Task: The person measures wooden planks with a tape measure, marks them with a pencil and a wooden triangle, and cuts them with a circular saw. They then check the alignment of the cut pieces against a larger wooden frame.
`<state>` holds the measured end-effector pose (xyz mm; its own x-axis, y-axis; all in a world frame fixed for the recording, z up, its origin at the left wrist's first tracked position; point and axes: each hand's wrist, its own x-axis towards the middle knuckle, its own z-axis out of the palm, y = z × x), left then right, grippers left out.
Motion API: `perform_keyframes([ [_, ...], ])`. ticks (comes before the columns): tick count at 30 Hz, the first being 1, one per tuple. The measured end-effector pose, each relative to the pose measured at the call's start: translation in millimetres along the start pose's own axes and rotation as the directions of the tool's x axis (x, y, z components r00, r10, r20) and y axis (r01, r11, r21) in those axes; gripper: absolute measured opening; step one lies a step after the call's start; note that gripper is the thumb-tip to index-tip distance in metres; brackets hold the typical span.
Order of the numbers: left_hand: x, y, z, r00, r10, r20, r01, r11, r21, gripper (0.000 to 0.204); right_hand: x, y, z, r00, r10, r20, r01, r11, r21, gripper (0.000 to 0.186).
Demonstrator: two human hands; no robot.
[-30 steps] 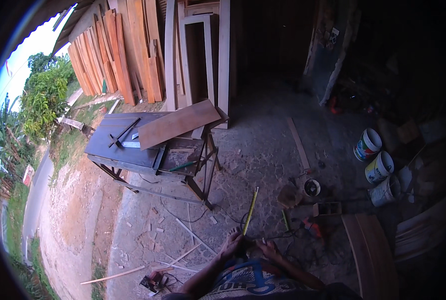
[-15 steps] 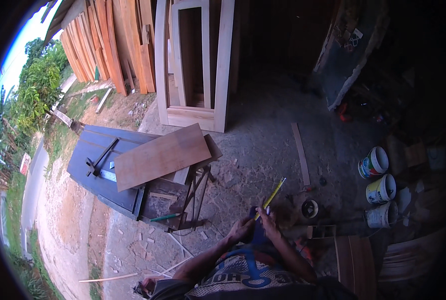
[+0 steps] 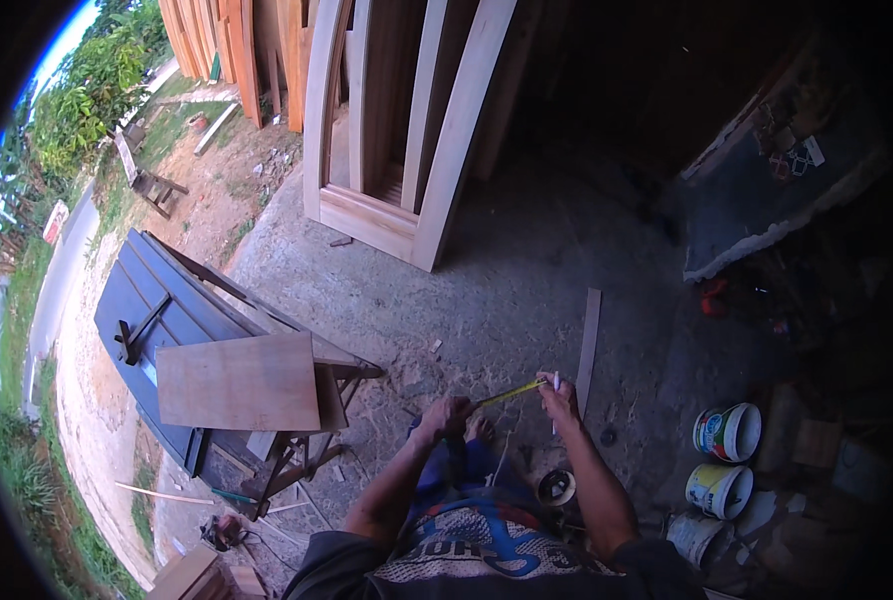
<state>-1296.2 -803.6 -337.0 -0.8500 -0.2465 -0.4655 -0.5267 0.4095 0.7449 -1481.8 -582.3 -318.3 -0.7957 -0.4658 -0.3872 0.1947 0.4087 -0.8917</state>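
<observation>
The left hand (image 3: 444,418) is closed around the case of a tape measure (image 3: 511,393), and the right hand (image 3: 559,397) pinches the far end of its yellow blade, which runs taut between the two hands above the concrete floor (image 3: 506,290). The right hand also seems to grip a thin white stick, though it is too small to tell what it is. Three paint buckets (image 3: 726,432) stand on the floor to the person's right. To the left, a plywood board (image 3: 238,381) lies flat on the near edge of a dark blue work table (image 3: 136,300). Farther off, a pale wooden door frame (image 3: 406,120) leans upright, with planks (image 3: 231,40) stacked beyond it.
</observation>
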Motion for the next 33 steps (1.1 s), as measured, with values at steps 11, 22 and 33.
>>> perform_keyframes([
  [11, 233.4, -10.8, -159.0, 0.976, -0.061, -0.210, 0.115, 0.959, 0.259, 0.024, 264.9, -59.0, 67.0, 0.977, 0.052, 0.205, -0.032, 0.995, -0.097, 0.034],
  [22, 476.5, -173.5, -240.1, 0.903, -0.097, -0.418, 0.274, 0.880, 0.387, 0.032, 537.3, 65.8, 232.4, 0.954, -0.020, 0.300, 0.081, 0.978, -0.192, 0.022],
  [33, 674.6, -343.0, -234.5, 0.842, -0.063, -0.536, 0.368, 0.793, 0.485, 0.025, 723.2, 205.0, 371.6, 0.998, 0.045, 0.039, -0.045, 0.999, 0.015, 0.023],
])
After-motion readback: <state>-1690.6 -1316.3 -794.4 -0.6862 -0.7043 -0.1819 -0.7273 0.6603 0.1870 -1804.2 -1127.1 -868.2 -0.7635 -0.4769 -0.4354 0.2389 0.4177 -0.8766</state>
